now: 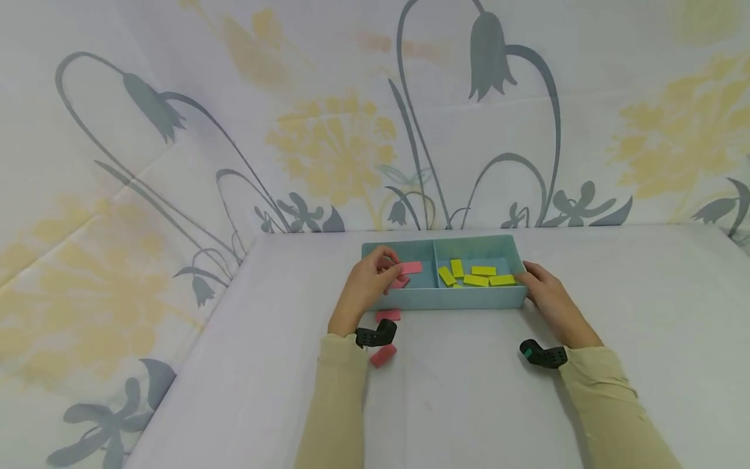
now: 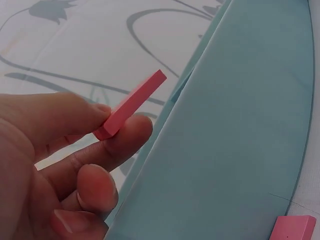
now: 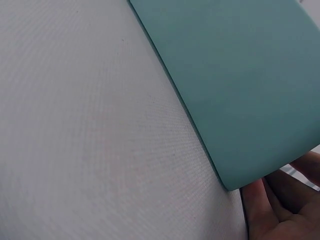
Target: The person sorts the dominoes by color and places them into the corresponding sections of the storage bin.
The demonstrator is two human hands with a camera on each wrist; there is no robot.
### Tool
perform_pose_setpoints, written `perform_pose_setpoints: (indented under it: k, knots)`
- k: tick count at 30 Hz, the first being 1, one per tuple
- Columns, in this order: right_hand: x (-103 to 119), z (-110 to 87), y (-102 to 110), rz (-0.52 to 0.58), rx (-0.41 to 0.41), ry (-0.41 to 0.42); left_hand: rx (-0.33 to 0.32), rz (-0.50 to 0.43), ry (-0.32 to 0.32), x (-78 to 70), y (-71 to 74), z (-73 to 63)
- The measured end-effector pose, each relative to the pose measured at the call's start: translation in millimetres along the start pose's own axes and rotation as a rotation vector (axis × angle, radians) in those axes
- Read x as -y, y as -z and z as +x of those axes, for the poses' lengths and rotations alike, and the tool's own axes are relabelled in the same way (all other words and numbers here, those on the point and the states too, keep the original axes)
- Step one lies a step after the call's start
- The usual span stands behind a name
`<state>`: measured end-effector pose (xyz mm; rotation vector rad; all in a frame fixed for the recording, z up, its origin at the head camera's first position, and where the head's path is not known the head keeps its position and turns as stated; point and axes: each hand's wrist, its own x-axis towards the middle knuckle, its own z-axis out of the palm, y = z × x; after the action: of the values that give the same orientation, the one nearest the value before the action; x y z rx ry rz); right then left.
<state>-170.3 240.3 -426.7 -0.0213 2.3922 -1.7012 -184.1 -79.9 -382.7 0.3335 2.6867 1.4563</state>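
Note:
My left hand pinches a pink block between thumb and fingertips, above the left compartment of a blue-green divided box. Under that hand, another pink piece shows inside the compartment, partly hidden by the fingers. My right hand grips the box's right end, thumb at the rim and fingers along the outer wall. In the right wrist view, the fingers lie against the end of the box near its lower corner. Several yellow blocks lie in the right compartment.
Two pink blocks lie on the white cloth in front of the box: one close to its front wall, the other pink block nearer, beside the left wrist. A flower-printed cloth hangs behind the box and continues along the left.

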Motion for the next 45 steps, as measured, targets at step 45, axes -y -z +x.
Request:
perform_pose_setpoints:
  k: [45]
  knots:
    - [-0.3,0.3,-1.4,-0.039,-0.012,-0.001,-0.031,0.112,0.028,-5.4,-2.3,0.5]
